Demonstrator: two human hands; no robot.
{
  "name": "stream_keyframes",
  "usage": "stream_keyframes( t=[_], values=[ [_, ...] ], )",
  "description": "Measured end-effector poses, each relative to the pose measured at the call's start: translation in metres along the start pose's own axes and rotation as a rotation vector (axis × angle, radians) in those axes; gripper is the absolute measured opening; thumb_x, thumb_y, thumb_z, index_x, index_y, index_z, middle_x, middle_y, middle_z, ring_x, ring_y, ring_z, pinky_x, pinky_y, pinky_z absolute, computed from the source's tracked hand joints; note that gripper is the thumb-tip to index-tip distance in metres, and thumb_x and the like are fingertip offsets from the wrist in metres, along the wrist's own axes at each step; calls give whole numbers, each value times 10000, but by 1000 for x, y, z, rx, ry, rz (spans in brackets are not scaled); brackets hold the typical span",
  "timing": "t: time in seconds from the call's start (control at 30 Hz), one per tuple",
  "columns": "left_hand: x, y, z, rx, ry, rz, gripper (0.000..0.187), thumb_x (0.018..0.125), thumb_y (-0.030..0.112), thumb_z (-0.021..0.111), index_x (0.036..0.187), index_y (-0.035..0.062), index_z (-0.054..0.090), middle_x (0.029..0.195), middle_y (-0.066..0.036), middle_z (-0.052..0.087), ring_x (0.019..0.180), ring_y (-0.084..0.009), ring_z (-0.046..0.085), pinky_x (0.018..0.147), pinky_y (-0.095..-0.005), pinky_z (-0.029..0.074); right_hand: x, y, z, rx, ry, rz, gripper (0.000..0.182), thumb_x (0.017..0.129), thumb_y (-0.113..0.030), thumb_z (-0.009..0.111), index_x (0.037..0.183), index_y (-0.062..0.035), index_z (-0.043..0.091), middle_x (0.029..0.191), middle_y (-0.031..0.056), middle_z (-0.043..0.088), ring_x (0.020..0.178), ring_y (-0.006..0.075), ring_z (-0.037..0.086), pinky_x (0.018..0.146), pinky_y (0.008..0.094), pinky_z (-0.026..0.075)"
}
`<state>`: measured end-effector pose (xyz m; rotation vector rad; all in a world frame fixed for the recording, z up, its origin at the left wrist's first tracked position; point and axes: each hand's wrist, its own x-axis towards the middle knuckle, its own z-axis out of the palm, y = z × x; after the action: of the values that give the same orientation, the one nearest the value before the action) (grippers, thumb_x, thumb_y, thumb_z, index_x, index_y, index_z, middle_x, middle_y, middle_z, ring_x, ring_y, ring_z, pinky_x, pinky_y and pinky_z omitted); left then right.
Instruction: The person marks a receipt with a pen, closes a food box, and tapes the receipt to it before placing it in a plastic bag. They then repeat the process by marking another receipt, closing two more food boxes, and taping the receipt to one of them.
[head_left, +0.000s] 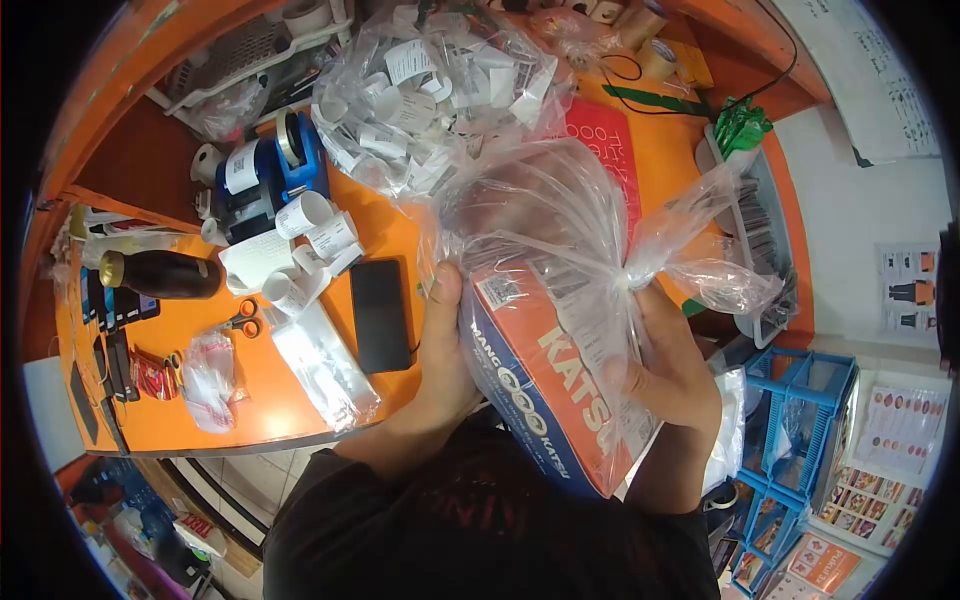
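Box of orange-and-blue cardboard (pixel 550 390), lettered KATSU, sits tilted inside a clear, ballooned plastic bag (pixel 540 190), lifted in front of the person's dark shirt (pixel 400 530) at the near edge of an orange desk (pixel 380 230). The left hand (pixel 447 350) cups the bag's left side, thumb pressed along the film; its other fingers are hidden, so I cannot tell how firmly they support the box. The right hand (pixel 672 360) curls around the opposite side just under the gathered, twisted knot (pixel 632 278), its thumb laid on the film and its fingers mostly out of sight.

The knot looks like one weak point: if the twist is loose, pulling on it could let it slip open. The thin film might also split where a stiff box corner strains against it. Because the box is tilted, a slackening left hand could let its weight slide toward the person and drop past the desk edge. Beyond the bag lies a clear sack of crumpled white paper slips (pixel 420 110); swinging the bag forward could knock it. A black phone (pixel 381 315) lies near the left hand, within reach of a careless nudge.
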<state>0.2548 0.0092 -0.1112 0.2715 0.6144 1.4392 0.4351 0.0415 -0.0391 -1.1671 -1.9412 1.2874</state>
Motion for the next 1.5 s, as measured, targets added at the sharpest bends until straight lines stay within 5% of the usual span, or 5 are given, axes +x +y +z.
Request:
stream_keyframes(
  t=[0.2, 0.5, 0.6, 0.77, 1.5],
  values=[
    [7, -75, -36, 140, 125, 108, 516, 874, 219, 573, 1286, -4, 359, 1159, -126, 523, 1070, -183, 523, 902, -355, 448, -43, 74, -28, 517, 48, 162, 431, 776, -193, 672, 1114, 44, 551, 1076, 52, 564, 1008, 137, 491, 874, 310, 375],
    [3, -104, -59, 1563, -1166, -174, 484, 820, 359, 641, 1195, 64, 559, 1272, -170, 476, 1145, -342, 474, 978, -399, 387, -116, 144, -70, -32, 850, 341, 123, 718, -86, 620, 795, 9, 637, 726, 69, 616, 647, 164, 544, 612, 320, 398],
    [13, -92, -65, 1463, -984, -308, 499, 799, 349, 661, 1194, 63, 556, 1278, -177, 475, 1134, -351, 481, 983, -407, 385, -107, 161, -107, -431, 1001, 294, 222, 618, -165, 645, 637, 36, 551, 574, 159, 532, 590, 281, 508, 584, 396, 379],
    [66, -80, -84, 1821, -538, 464, 688, 768, 356, 671, 1308, 16, 414, 1367, -248, 335, 1230, -419, 356, 1018, -475, 326, -74, 208, -174, -241, 904, 205, 132, 658, -115, 597, 633, 13, 578, 564, 31, 530, 525, 108, 490, 487, 303, 379],
    [75, -94, -101, 1822, -432, 295, 850, 764, 289, 669, 1428, 57, 192, 1459, -244, 148, 1332, -414, 212, 1068, -519, 245, 159, 339, -237, -971, 658, 205, 307, 787, -272, 607, 897, 15, 615, 950, 237, 593, 976, 390, 543, 913, 463, 389]
  ],
)
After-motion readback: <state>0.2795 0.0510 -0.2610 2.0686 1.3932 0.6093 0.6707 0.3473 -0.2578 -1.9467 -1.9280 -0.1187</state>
